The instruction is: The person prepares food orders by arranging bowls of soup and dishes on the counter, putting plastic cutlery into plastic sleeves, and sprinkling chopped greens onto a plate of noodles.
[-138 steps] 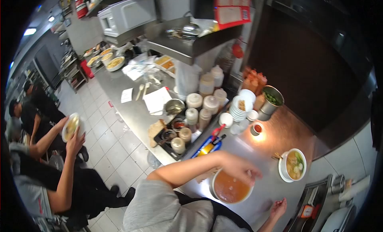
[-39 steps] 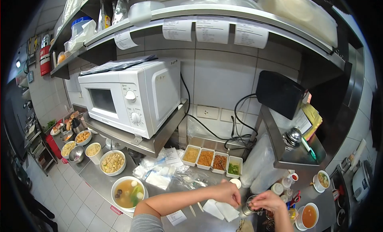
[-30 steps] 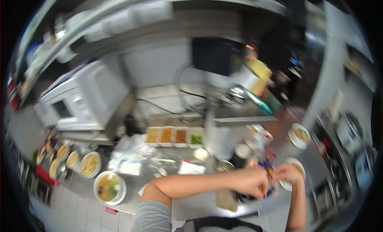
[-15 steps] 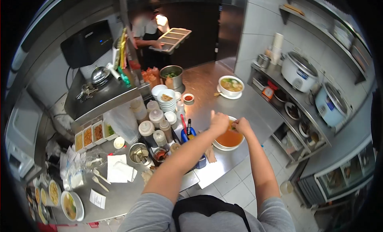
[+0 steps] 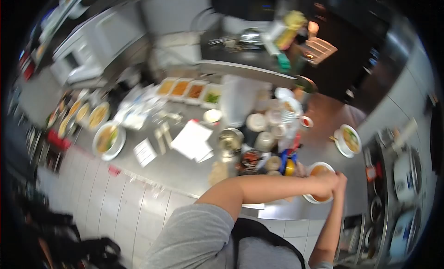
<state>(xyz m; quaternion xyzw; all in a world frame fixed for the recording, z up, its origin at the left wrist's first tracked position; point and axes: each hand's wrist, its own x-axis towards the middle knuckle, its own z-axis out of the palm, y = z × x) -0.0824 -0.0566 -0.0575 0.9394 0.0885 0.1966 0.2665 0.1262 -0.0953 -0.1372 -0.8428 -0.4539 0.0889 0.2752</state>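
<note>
A white bowl [image 5: 326,166] of orange-red soup stands near the counter's front edge at the right. Over it my left hand [image 5: 324,182] and my right hand [image 5: 341,183] meet, close together and blurred. Both look curled, but anything between the fingers is hidden. My left forearm crosses in front of the bowl's near side. Just left of the bowl is a blue holder [image 5: 284,168] with pens or tools in it. Another white bowl [image 5: 349,140], with soup and greens, sits on a plate farther back to the right.
Squeeze bottles and jars [image 5: 257,123] crowd the counter left of the holder. Beyond them are topping trays [image 5: 212,95]. Papers [image 5: 190,139], plastic forks and a soup bowl [image 5: 109,140] lie farther left. Shelves with rice cookers [image 5: 407,172] stand at the right.
My view has swung left, so the counter appears shifted right. My hands have come together over the orange soup; before, they were apart, with the right hand pinching something small.
</note>
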